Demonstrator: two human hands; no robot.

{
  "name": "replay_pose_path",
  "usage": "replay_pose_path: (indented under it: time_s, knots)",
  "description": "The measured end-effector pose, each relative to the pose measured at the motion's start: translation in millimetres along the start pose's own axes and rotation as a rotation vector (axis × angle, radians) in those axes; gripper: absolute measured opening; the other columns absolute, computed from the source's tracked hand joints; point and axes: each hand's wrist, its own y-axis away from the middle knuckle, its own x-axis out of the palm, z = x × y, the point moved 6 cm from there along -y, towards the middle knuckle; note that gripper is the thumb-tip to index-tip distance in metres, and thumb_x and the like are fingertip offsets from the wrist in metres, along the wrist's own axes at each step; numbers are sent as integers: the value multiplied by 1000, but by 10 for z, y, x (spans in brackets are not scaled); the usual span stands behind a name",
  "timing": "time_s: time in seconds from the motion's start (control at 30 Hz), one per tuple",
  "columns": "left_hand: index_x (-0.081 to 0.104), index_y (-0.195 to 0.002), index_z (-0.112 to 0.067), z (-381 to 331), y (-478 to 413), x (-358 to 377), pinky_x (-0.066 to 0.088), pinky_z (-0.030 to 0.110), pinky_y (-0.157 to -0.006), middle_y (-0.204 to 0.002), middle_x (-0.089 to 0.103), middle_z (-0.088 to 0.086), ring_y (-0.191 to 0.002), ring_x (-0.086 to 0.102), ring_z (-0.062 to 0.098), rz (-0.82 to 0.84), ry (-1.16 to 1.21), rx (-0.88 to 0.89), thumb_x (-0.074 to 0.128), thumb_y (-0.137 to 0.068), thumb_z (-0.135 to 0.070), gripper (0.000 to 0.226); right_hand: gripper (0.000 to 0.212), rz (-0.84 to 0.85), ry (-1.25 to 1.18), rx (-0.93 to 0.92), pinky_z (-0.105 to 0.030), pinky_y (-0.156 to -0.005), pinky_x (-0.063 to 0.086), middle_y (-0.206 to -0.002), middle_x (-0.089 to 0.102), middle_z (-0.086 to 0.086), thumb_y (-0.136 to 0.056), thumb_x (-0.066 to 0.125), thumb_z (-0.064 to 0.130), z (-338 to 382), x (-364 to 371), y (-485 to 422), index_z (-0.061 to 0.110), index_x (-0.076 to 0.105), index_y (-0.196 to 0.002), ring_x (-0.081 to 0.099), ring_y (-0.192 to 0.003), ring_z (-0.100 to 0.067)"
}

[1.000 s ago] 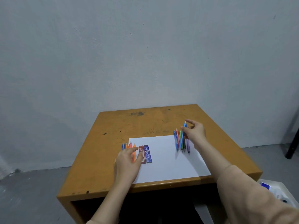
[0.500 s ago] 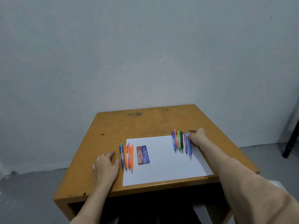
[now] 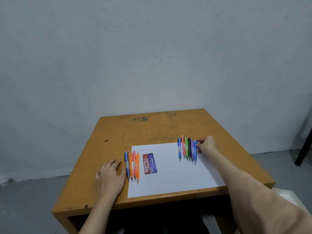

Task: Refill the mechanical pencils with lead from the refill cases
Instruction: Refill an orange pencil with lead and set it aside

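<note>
Since a second ago the right hand [image 3: 207,146] has laid its blue pencil [image 3: 195,152] at the right end of the pencil row [image 3: 186,148], centre right. Its fingertips touch it, but I cannot tell if they pinch. Left hand [image 3: 110,176] has left the four pencils [image 3: 133,166] and lies flat on the table [image 3: 152,129], fingers together. Two refill cases [image 3: 150,163] lie on the paper [image 3: 172,179].

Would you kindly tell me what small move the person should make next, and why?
Probably the left hand should pick up the leftmost blue pencil lying just beside its fingers: neither it nor the right hand holds anything, and the red refill case and blue refill case lie untouched nearby on the paper.
</note>
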Motion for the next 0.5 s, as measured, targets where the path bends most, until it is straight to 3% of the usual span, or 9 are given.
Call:
replay_pose_path:
  time_s: [0.1, 0.27, 0.5]
  knots:
    - [48, -137, -30, -5, 5, 4, 19, 44, -114, -148, 39, -6, -140, 27, 16, 3, -18, 9, 48, -94, -47, 47, 20, -21, -24, -8, -28, -57, 45, -86, 67, -12, -92, 54, 2, -7, 15, 45, 5, 68, -106, 62, -72, -21]
    - [45, -139, -30, -30, 30, 0, 19, 43, -114, -149, 37, -6, -140, 26, 16, 4, -36, 23, 44, -95, -48, 48, 17, -59, -97, -20, -24, -45, 36, -76, 63, -4, -93, 52, 4, -34, 54, 122, 9, 67, -100, 56, -61, -13]
    - [44, -140, -30, -35, 43, -15, 19, 42, -113, -150, 36, -7, -140, 25, 15, 10, -49, 31, 43, -95, -48, 48, 16, -57, -220, -45, -31, -53, 45, -76, 68, -8, -90, 53, 4, -64, 55, 192, 11, 68, -94, 64, -65, -22]
